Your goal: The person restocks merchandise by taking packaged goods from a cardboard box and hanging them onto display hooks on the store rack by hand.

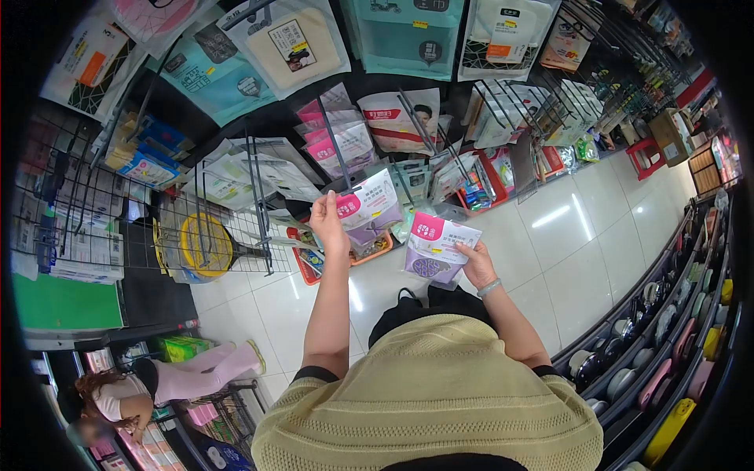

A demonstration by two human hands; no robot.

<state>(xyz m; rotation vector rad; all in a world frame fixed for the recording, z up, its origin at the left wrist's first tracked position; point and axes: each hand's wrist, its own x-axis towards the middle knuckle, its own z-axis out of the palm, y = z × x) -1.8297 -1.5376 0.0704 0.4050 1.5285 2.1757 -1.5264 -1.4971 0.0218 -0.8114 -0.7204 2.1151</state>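
Left hand (328, 223) pinches a pink-labelled packet (375, 206) towards twelve; right hand (477, 265) grips a purple-filled packet (437, 248) at three! Red basket (495, 182), two o'clock, holds colourful packaged goods (474, 193).

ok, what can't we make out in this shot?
All in the head view:
- Fine print on the right packet: too small.
- Fingers of the right hand behind that packet: hidden by it.
- Part of what the orange basket holds: covered by the left packet, at the left hand.
- Most of the wearer's dark trousers: hidden by the sweater.
- Top of the pink packet: cut off by the upper edge.
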